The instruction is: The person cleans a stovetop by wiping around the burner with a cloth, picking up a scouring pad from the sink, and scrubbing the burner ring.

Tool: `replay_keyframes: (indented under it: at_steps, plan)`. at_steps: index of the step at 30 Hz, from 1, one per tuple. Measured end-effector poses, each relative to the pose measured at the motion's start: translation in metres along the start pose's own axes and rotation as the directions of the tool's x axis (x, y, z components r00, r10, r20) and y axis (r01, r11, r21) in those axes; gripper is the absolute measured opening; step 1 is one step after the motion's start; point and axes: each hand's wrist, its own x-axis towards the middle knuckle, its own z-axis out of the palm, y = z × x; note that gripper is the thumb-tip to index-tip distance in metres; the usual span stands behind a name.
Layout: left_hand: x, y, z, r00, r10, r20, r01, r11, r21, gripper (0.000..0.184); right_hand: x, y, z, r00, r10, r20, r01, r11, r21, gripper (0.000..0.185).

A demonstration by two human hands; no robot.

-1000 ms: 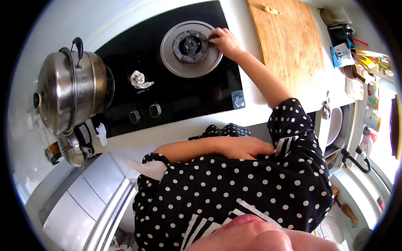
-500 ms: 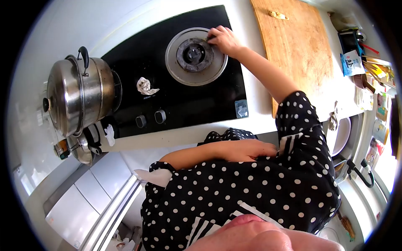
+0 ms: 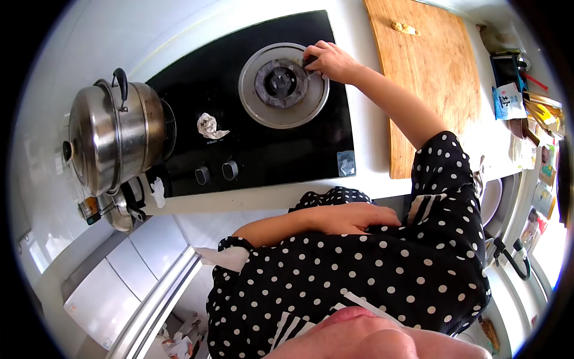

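Observation:
My right hand (image 3: 330,61) is pinched on a small dark pad (image 3: 309,61) at the upper right of the round metal plate (image 3: 251,99) of the burner. The dark burner ring (image 3: 281,82) is just left of my fingertips. My left hand (image 3: 362,216) lies across the front of my dotted clothing, its fingers stretched towards the right sleeve and holding nothing visible. A crumpled whitish cloth or tissue (image 3: 210,126) rests on the black glass hob (image 3: 275,152), above two knobs (image 3: 229,170).
A large lidded steel pot (image 3: 113,134) stands on the hob's left side, with a smaller pan (image 3: 119,212) below it. To the right lies a wooden board (image 3: 430,78) bearing a small yellowish piece (image 3: 405,28). Further right are a blue-white packet (image 3: 508,102) and a sink (image 3: 509,200).
The whole view has shifted, so the hob appears further right and lower. My right hand stays at the plate's upper right edge, and the dark pad shows more clearly. My left hand keeps its place.

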Motion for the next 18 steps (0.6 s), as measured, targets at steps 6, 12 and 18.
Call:
replay_keyframes:
  at_steps: [6, 12, 18]
  plan:
    - [0.002, -0.007, 0.001, 0.995, 0.064, -0.071, -0.062, 0.998, 0.022, 0.057, 0.025, 0.005, 0.002, 0.998, -0.051, -0.042, 0.050, 0.998, -0.025, 0.025]
    - [0.007, -0.008, -0.003, 0.993, 0.090, -0.076, -0.093, 0.995, -0.035, 0.056, 0.036, 0.010, 0.003, 0.996, -0.092, -0.022, 0.092, 0.996, -0.011, 0.025]
    - [0.004, -0.008, 0.000, 0.986, 0.100, -0.130, -0.108, 0.993, -0.051, 0.053, 0.019, 0.023, 0.000, 0.986, -0.165, 0.024, 0.165, 0.986, -0.015, 0.026]
